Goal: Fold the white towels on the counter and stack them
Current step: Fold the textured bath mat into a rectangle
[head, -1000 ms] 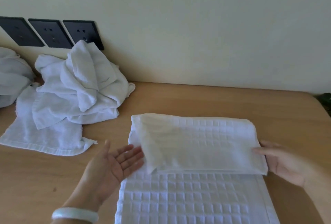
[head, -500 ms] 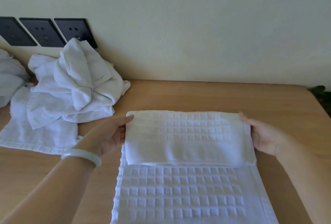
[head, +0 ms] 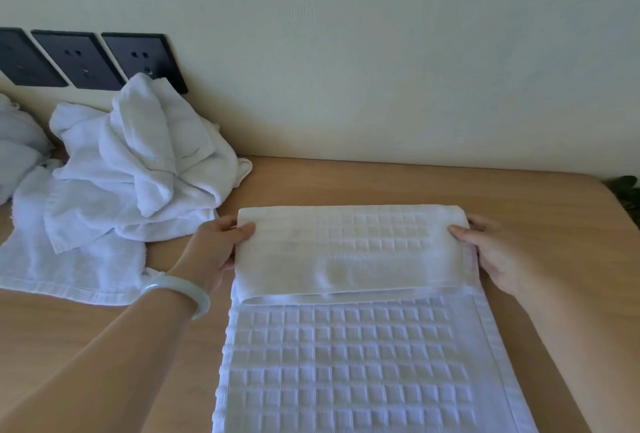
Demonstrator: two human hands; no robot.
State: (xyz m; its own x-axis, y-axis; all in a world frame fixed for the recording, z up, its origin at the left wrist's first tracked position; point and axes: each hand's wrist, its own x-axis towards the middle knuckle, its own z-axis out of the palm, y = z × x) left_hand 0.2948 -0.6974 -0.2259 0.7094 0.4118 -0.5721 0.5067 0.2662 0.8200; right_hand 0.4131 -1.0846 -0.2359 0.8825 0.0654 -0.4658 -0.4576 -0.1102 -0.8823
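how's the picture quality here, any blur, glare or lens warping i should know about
Head view: soft, even daylight, no glare; the grid of the waffle towel is sharp, and the left hand and right hand show no motion blur; wide-angle distortion skews the wall outlets; the towel pile is bright but its folds read.

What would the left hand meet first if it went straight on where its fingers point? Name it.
The waffle towel: the left hand holds the folded layer's left end, pointing right along it. Beyond that, probably the right hand at the other end.
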